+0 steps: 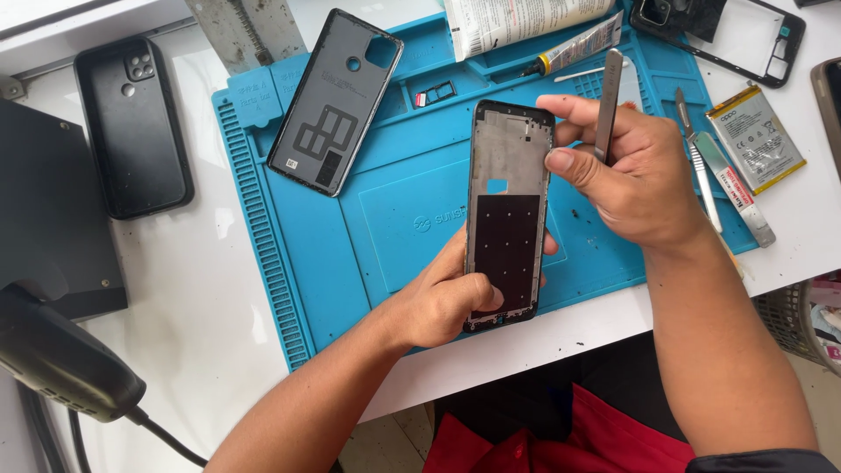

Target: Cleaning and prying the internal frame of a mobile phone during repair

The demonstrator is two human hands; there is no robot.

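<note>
My left hand (442, 302) grips the lower end of a bare phone frame (508, 210), held upright over a blue repair mat (333, 254). The frame shows grey metal above and a dark panel below. My right hand (626, 171) holds metal tweezers (608, 101) that point up and away, while its thumb and forefinger touch the frame's upper right edge.
On the mat lie a grey back cover (335, 101), a small card tray (435, 93) and a glue tube (578, 48). A scalpel (696, 153) and a flat battery (755, 138) sit at the right. A black phone case (133, 123) and a black tool with a cable (61, 359) are left.
</note>
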